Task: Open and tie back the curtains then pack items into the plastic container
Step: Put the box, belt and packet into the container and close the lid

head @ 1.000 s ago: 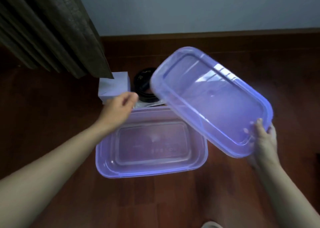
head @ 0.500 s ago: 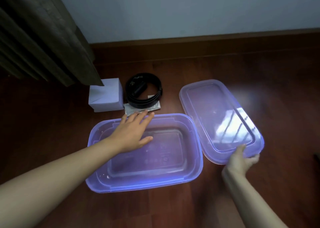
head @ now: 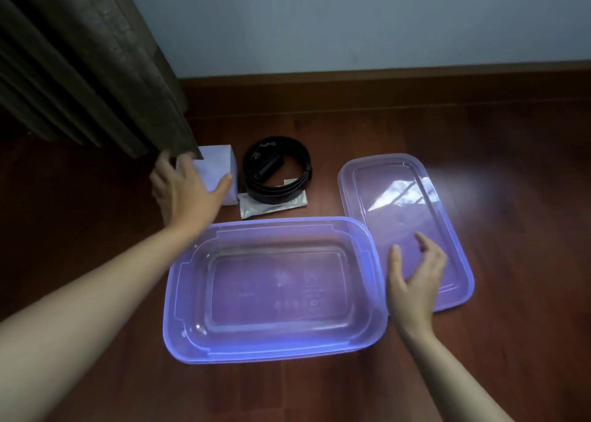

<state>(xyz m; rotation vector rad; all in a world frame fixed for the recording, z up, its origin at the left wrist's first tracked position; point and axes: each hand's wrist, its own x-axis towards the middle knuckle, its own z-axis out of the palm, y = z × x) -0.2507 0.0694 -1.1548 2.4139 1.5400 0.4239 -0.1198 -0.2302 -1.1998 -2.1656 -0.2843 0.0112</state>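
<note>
Sitting on the dark wooden floor (head: pixel 511 172), the translucent purple plastic container (head: pixel 271 222) fills the lower middle of the frame, its mouth facing up and its moulded bottom showing. Its matching lid (head: pixel 399 197) lies flat on the floor just to the right, its long left edge close beside the container's right rim.

The left hand (head: pixel 185 191) reaches to the upper left of the container and lies spread over a small white box (head: pixel 220 162), thumb against the box's front face and fingers past its left side near the hem of the brown curtain (head: pixel 96 63). The fingers are fairly straight, not clamped round the box. The right hand (head: pixel 415 277) hovers above the lower end of the lid, fingers loosely bent and holding nothing.

Right of the box a coiled black belt (head: pixel 276 172) rests partly on a flat pale packet (head: pixel 271 206), both just above the container's far rim. A pale wall (head: pixel 351 21) and a wooden baseboard (head: pixel 383 80) cross the top of the frame.
</note>
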